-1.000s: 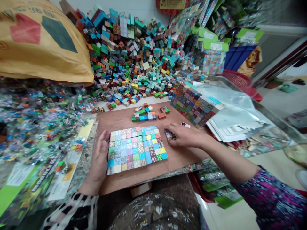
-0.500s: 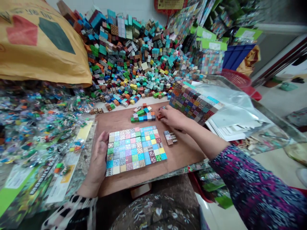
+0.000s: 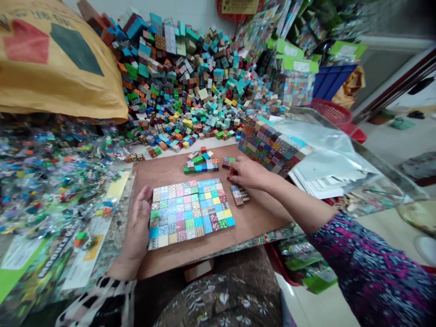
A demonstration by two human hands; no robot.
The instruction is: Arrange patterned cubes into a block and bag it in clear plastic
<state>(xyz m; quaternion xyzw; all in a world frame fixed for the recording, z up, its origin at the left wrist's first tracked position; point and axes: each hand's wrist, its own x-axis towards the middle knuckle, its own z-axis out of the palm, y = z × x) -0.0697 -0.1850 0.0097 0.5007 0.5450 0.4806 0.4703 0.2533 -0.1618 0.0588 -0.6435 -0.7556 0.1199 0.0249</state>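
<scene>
A flat block of small patterned cubes (image 3: 190, 211), set in rows, lies on the brown board (image 3: 262, 218). Along its left edge rests my left hand (image 3: 138, 218), fingers extended and touching the cubes. My right hand (image 3: 247, 172) reaches beyond the block's upper right corner, its fingertips closed on a reddish-brown cube (image 3: 230, 174). Just past those fingertips is a dark red and green cube pair (image 3: 227, 162). Nearer me, a small group of grey and brown cubes (image 3: 239, 194) sits beside the block. Another cluster of green, blue and white cubes (image 3: 200, 164) is behind it.
A large heap of loose cubes (image 3: 190, 91) rises against the wall. Bagged small toys (image 3: 61, 172) and a yellow sack (image 3: 61, 68) fill the left. On the right stand a stacked wall of cubes (image 3: 272, 143), clear plastic bags (image 3: 327, 141) and a blue bin (image 3: 330, 79).
My right hand has drawn slightly nearer to me with the reddish-brown cube, uncovering more of the dark red and green pair. My left hand stays at the block's edge.
</scene>
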